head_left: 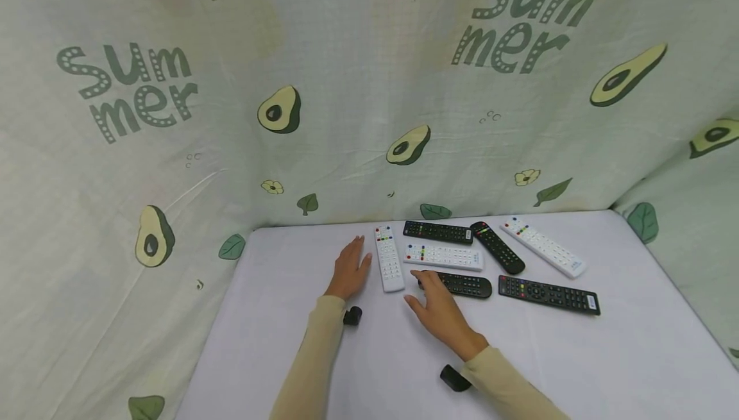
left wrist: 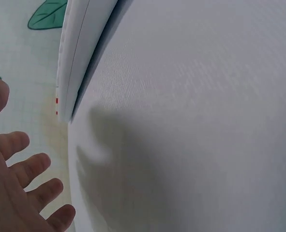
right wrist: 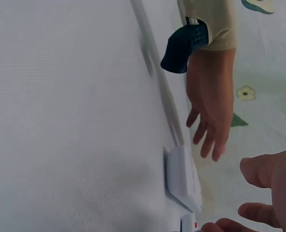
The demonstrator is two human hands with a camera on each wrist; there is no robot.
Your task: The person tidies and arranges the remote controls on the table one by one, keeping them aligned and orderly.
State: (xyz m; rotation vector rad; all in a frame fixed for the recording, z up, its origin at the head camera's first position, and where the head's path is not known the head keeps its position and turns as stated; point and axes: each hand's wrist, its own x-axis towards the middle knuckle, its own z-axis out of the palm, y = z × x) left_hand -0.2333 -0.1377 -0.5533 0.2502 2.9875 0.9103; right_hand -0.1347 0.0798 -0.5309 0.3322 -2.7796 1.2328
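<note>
My left hand hovers with fingers spread just left of a white remote control lying lengthwise; the left wrist view shows the hand holding nothing, beside that remote's edge. Over the left end of a black remote control is my right hand, fingers loosely extended and nothing in its grasp. It hides part of this remote; whether a fingertip touches it I cannot tell. Behind it lies a second white remote, crosswise. The right wrist view catches both hands raised above the table, the right one only partly.
More remotes lie at the back and right: a black one, a slanted black one, a slanted white one and a long black one. A white cloth covers the table. Behind hangs an avocado-print curtain.
</note>
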